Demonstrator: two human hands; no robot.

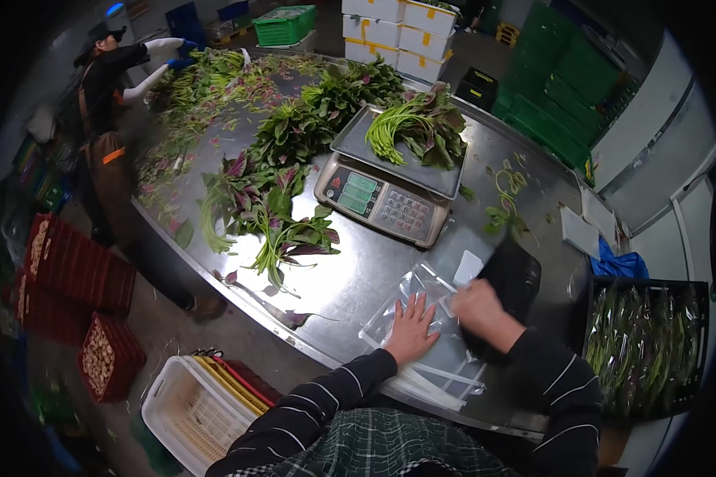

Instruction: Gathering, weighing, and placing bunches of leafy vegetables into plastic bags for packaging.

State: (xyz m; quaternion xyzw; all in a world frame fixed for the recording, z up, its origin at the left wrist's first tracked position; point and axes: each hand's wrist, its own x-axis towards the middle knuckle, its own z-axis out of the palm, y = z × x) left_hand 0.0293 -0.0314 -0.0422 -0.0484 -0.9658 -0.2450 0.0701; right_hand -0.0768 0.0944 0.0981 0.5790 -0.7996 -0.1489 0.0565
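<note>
My left hand [413, 329] lies flat, fingers spread, on clear plastic bags [388, 311] at the near edge of the steel table [358, 262]. Beside it, my right hand [482, 313] is curled at the bags' right side, next to a black bag-like thing [516, 274]; whether its fingers pinch anything is unclear. A small white card [468, 267] lies just beyond it. Farther off stands a digital scale [388, 203] with a bunch of red-and-green leafy greens [423, 128] on its pan. Loose bunches of greens [286, 232] lie left of the scale.
Across the table at far left, a co-worker [110, 107] in blue gloves handles greens. A black crate of bagged greens [644, 352] sits at right. White foam boxes [423, 39] stand behind the table. Below left are a white plastic basket [200, 411] and red crates [83, 271].
</note>
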